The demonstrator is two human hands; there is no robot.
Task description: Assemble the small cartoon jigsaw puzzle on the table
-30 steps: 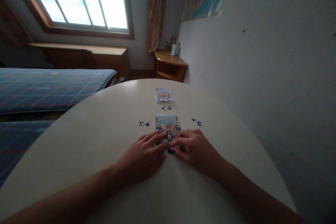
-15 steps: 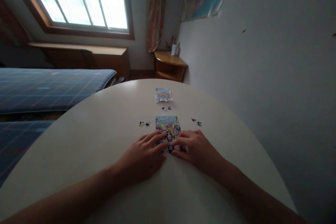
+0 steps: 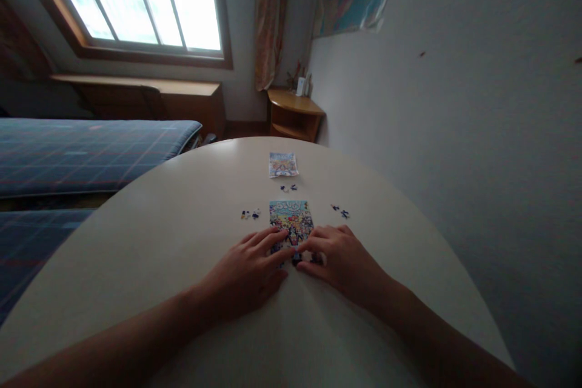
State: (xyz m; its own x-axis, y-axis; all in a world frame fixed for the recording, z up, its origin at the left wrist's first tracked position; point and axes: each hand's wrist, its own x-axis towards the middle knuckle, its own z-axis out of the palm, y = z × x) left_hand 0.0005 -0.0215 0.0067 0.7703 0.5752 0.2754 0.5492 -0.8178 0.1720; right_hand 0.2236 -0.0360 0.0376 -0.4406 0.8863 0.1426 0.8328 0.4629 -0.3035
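A colourful jigsaw puzzle [image 3: 291, 215] lies flat on the white round table [image 3: 191, 206], its lower part partly covered by my hands. My left hand [image 3: 254, 264] rests on the puzzle's lower left with its fingers stretched out, the index fingertip close to my right fingers. At the lower edge, my right hand [image 3: 339, 257] has thumb and index finger closed about a small dark puzzle piece [image 3: 296, 257]. Beyond the puzzle are a few loose pieces [image 3: 288, 188]. Others lie to the left [image 3: 250, 214] and to the right [image 3: 341, 211].
A small printed picture sheet [image 3: 282, 165] lies toward the table's far edge. Left of the table is a bed with a blue plaid mattress [image 3: 91, 151]. A wooden corner shelf [image 3: 295, 103] stands behind, and a white wall [image 3: 454, 115] runs along the right.
My left index finger has shifted slightly right, toward the piece at my right fingertips. My right hand and the loose pieces stay in place.
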